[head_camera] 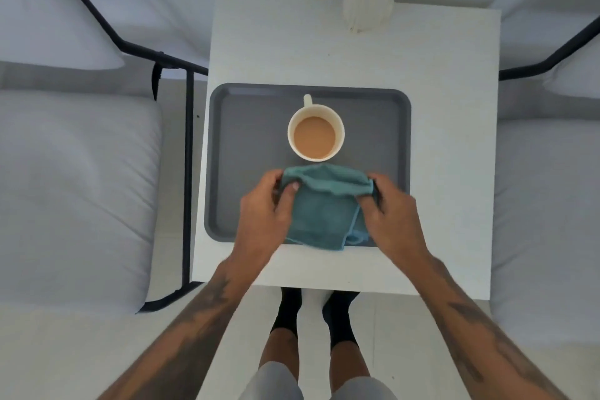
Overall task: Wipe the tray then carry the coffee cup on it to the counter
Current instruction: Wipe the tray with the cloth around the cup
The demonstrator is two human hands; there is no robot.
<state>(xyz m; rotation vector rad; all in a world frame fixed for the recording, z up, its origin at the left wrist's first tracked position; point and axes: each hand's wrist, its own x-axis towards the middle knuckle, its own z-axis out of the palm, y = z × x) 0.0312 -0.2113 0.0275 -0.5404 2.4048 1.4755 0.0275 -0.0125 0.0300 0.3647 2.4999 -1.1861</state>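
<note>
1. White tabletop (422, 172) carries the grey tray (246, 140)
2. Teal cloth (324, 208) lies on the tray's near edge, both hands' grip pinching its far corners: left hand (263, 208), right hand (393, 214)
3. Full coffee cup (315, 131) stands mid-tray; wiping seems barely begun, carrying remains

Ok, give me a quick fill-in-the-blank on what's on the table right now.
1. Both hands, left hand and right hand, hold a teal ____.
2. The coffee cup stands on the grey ____.
3. The cup's handle points ____ from the person.
4. On the table's far edge stands a white ____.

Missing: cloth; tray; away; vase
</note>
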